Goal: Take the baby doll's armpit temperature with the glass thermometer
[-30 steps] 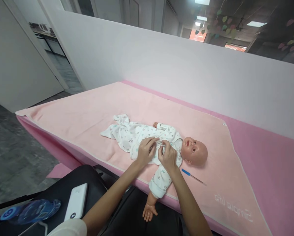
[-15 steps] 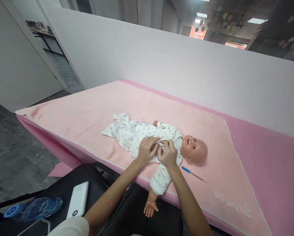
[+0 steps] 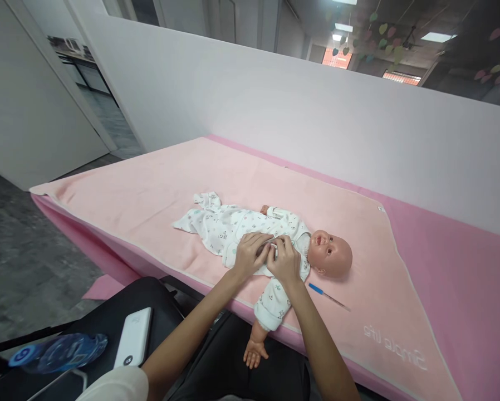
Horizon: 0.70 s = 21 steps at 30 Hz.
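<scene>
A baby doll [image 3: 331, 253] lies on its back on the pink blanket, its head to the right. It wears a white printed romper [image 3: 216, 225] whose empty-looking leg ends lie to the left. At the doll's chest, my left hand [image 3: 250, 255] pinches the front edge of the romper. Close against it, my right hand [image 3: 284, 260] is also closed on the romper's cloth, the fingertips of both hands nearly touching. What exactly lies between the fingertips is hidden. The doll's near arm sticks out past the table's edge toward me, below my right wrist.
The pink blanket [image 3: 150, 184] covers a table standing against a white partition [image 3: 317, 128]. A blue-handled thin tool [image 3: 327, 295] lies beside the doll's head. On a black chair [image 3: 158, 301] at the left are a white power bank [image 3: 133, 337] and a plastic water bottle [image 3: 62, 352].
My right fingers have curled slightly closer to my left fingertips at the romper's front. The doll and the other things stay where they were.
</scene>
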Tool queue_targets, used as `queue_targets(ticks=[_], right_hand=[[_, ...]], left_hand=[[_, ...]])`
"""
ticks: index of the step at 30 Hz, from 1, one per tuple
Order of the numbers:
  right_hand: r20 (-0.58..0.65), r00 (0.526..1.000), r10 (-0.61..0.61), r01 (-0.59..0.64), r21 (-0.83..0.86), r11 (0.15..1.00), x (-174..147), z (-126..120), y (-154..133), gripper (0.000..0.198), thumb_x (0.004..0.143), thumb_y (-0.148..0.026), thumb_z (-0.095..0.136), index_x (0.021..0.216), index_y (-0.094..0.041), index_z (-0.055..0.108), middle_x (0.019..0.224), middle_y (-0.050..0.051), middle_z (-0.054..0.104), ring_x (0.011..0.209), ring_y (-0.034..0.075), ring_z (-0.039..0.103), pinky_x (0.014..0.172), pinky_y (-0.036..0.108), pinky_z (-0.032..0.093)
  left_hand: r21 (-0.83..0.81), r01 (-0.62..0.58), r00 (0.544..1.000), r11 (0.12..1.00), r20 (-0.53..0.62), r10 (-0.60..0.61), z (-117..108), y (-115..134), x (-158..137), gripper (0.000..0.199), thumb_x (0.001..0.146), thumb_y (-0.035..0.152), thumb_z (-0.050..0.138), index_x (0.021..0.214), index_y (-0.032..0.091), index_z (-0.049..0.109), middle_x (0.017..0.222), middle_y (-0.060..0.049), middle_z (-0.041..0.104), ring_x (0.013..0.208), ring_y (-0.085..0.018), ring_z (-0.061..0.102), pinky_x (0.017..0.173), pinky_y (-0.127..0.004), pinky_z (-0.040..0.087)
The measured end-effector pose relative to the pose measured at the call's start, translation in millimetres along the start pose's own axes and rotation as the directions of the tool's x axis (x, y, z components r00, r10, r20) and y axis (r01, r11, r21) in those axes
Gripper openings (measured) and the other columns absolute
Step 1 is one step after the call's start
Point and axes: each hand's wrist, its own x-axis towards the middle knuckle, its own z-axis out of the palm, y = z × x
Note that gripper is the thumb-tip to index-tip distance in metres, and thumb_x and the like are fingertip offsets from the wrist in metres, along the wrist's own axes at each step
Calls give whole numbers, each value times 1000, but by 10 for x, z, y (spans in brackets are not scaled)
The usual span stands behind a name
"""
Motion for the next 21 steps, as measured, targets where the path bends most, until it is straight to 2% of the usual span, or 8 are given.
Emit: queue_targets(ticks=[4, 9, 14, 17, 21], right_hand=[[16, 999, -52, 52, 2, 999, -18, -13, 12, 12, 80, -17, 44, 80, -17, 56, 83, 5, 58, 66, 13, 54, 52, 23, 36], [-141, 989, -36, 34, -11, 999, -61, 48, 51, 17, 86, -18, 41, 87, -17, 58, 92, 6, 61, 66, 10, 57, 52, 21, 37], [-186, 982, -31, 26, -32, 999, -58, 81, 61, 17, 87, -18, 42, 89, -17, 59, 104, 8, 62, 75, 11, 61, 54, 20, 41], [-179, 983, -51, 53, 3, 999, -50, 79, 61, 18, 88, -16, 41, 90, -16, 59, 91, 6, 67, 77, 12, 62, 60, 20, 43], [-170, 985, -38, 40, 10, 999, -46, 84, 62, 17, 88, -16, 42, 87, -17, 59, 76, 2, 67, 65, 11, 62, 55, 21, 41]], left_hand=[[0, -32, 999, 999, -19, 32, 6, -4, 1, 21, 83, 20, 46, 98, 20, 61, 93, -3, 67, 92, -17, 58, 83, -34, 42], [-29, -82, 992, 996, -96, 79, 14, -3, 4, 18, 83, 18, 48, 95, 20, 61, 88, -2, 68, 89, -17, 60, 80, -33, 44], [-28, -107, 988, 994, -112, 103, 16, 2, 5, 15, 81, 18, 53, 94, 20, 61, 89, -2, 68, 90, -17, 60, 81, -33, 44], [-30, -94, 991, 995, -102, 91, 16, 0, 4, 14, 81, 19, 53, 93, 21, 61, 89, -2, 68, 90, -17, 60, 81, -33, 45], [-46, -106, 989, 993, -105, 100, 14, -1, 9, 12, 81, 19, 54, 91, 21, 60, 87, -1, 68, 89, -16, 60, 81, -33, 45]])
